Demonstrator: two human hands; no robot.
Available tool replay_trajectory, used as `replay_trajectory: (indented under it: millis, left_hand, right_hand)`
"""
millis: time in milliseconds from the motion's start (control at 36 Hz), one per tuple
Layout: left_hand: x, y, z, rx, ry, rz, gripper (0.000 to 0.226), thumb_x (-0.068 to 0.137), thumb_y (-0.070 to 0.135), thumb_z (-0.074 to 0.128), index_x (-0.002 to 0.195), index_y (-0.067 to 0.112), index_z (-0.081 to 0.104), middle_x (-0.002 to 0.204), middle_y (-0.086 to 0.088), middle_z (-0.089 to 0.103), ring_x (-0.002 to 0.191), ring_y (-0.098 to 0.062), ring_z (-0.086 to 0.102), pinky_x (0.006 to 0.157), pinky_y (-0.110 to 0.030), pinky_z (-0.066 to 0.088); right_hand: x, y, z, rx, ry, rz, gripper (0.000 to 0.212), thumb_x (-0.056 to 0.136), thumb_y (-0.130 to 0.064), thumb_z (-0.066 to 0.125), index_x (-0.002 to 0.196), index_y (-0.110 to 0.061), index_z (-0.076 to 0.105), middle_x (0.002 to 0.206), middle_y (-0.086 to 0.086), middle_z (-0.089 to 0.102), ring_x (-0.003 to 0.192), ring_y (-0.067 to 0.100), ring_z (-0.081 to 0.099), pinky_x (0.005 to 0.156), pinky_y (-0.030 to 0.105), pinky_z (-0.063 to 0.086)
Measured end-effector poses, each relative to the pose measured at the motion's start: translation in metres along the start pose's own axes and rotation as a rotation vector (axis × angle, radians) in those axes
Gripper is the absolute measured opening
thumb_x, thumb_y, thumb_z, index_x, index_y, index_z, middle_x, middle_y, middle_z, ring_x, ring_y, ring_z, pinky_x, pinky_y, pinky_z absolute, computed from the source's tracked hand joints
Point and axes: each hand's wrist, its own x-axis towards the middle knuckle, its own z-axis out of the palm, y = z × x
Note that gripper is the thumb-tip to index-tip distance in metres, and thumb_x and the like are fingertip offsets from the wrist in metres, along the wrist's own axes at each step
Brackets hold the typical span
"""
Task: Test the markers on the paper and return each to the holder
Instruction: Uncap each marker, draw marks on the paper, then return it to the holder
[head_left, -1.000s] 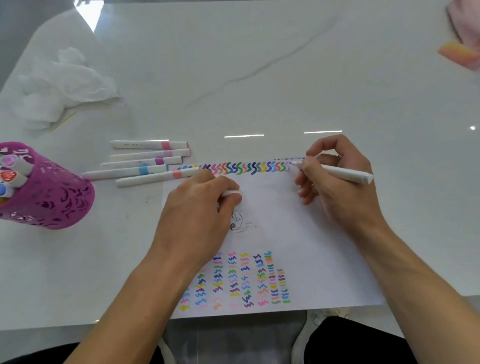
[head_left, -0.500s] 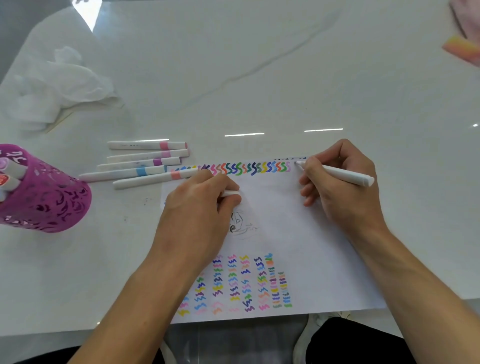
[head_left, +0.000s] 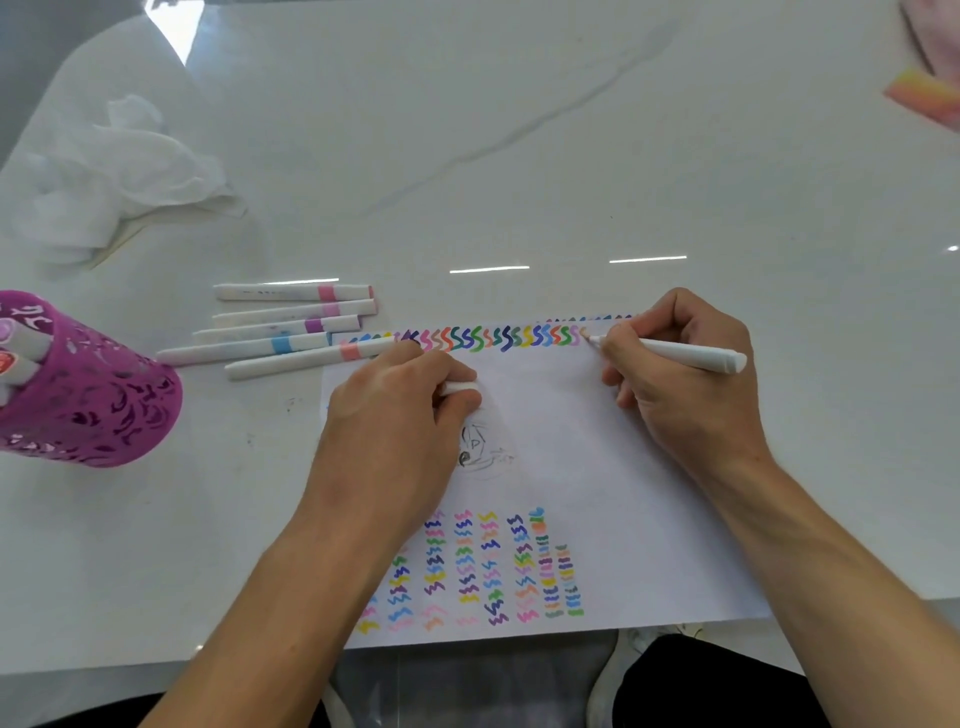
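"Where's the marker being tested?"

"In the right grip (head_left: 691, 395). The fingers are pinched round a white marker (head_left: 685, 354), and its tip touches the paper (head_left: 571, 441) at the one o'clock end of the squiggle row (head_left: 498, 338) along the far edge."

"And the left grip?"

"The left grip (head_left: 395, 415) rests knuckles-up on the middle of the paper, with the fingers curled round a white cap (head_left: 460, 387). Only the cap's end shows. A small sketch (head_left: 478, 447) sits just beside the thumb."

"The holder?"

"The purple holder (head_left: 88, 400) is at nine o'clock on the bench (head_left: 519, 130), well apart from the paper, with a few markers standing in it."

"Anything else?"

"Five loose markers (head_left: 291, 327) lie side by side at ten o'clock, and the nearest one's end lies over the paper's corner. There's a crumpled tissue (head_left: 114, 171) at eleven, and columns of squiggles (head_left: 488, 566) on the paper at six."
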Motion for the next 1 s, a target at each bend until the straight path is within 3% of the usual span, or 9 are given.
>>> replay_trajectory:
  millis: [167,278,333,472,611,750,861,1000]
  left_hand:
    - [0.001,0.001,-0.001,-0.010,0.000,-0.008,0.013,0.092,0.033,0.069,0.103,0.032,0.076,0.081,0.020,0.053,0.078,-0.002,0.047,0.071,-0.013,0.028]
    - [0.001,0.002,-0.001,-0.005,-0.009,-0.016,0.012,0.092,0.033,0.068,0.101,0.033,0.076,0.079,0.020,0.051,0.077,-0.002,0.047,0.067,-0.011,0.030]
    - [0.000,0.002,-0.001,-0.010,-0.007,-0.021,0.011,0.092,0.034,0.068,0.100,0.033,0.075,0.079,0.021,0.051,0.076,-0.002,0.047,0.067,-0.007,0.032]
    - [0.000,0.002,-0.004,0.015,0.019,-0.022,0.011,0.092,0.031,0.068,0.100,0.030,0.076,0.085,0.017,0.056,0.077,-0.005,0.048,0.065,-0.014,0.029]
    - [-0.003,0.004,-0.006,0.024,0.057,-0.012,0.016,0.095,0.030,0.065,0.108,0.029,0.075,0.094,0.015,0.060,0.083,-0.005,0.050,0.071,-0.013,0.028]
    - [-0.003,0.007,-0.009,-0.158,0.046,-0.061,0.023,0.097,0.028,0.063,0.117,0.032,0.073,0.088,0.020,0.059,0.082,-0.004,0.056,0.074,-0.012,0.034]
    - [-0.003,0.008,-0.012,-0.298,0.029,-0.114,0.020,0.097,0.028,0.063,0.114,0.038,0.068,0.089,0.018,0.070,0.078,-0.001,0.066,0.075,-0.019,0.049]
    - [-0.007,0.008,-0.013,-0.421,-0.019,-0.112,0.013,0.099,0.022,0.060,0.103,0.034,0.065,0.084,0.021,0.072,0.069,0.000,0.066,0.064,-0.006,0.046]
  right_hand:
    - [0.000,0.000,0.000,0.012,-0.044,0.005,0.025,0.084,-0.007,0.075,0.070,-0.009,0.054,0.057,0.006,0.068,0.042,0.010,0.058,0.040,0.022,0.045]
    - [0.000,-0.002,-0.001,0.068,-0.041,0.004,0.026,0.088,-0.010,0.075,0.072,-0.015,0.055,0.060,0.008,0.069,0.044,0.013,0.060,0.041,0.023,0.044]
    - [0.001,-0.004,-0.004,0.155,-0.006,0.002,0.023,0.090,-0.013,0.073,0.076,-0.018,0.056,0.063,0.010,0.070,0.045,0.019,0.059,0.041,0.023,0.041]
    - [-0.001,-0.013,-0.008,0.212,0.021,-0.034,0.012,0.092,-0.014,0.072,0.092,-0.019,0.060,0.067,0.006,0.069,0.050,0.021,0.059,0.044,0.025,0.044]
    - [-0.005,-0.025,-0.004,0.174,-0.008,-0.053,0.016,0.083,-0.015,0.072,0.076,-0.021,0.058,0.056,-0.007,0.056,0.047,0.010,0.046,0.047,0.018,0.039]
    - [-0.015,-0.037,0.007,0.181,-0.163,-0.080,0.009,0.085,-0.013,0.080,0.085,-0.016,0.071,0.063,-0.006,0.062,0.055,0.009,0.050,0.052,0.020,0.041]
    - [-0.023,-0.046,0.013,0.243,-0.237,-0.068,0.007,0.078,-0.017,0.076,0.080,-0.024,0.077,0.077,0.013,0.072,0.060,0.012,0.057,0.055,0.024,0.047]
    - [-0.029,-0.049,0.015,0.314,-0.261,-0.035,0.013,0.089,-0.017,0.062,0.090,-0.013,0.075,0.078,0.008,0.075,0.065,0.020,0.065,0.059,0.029,0.054]
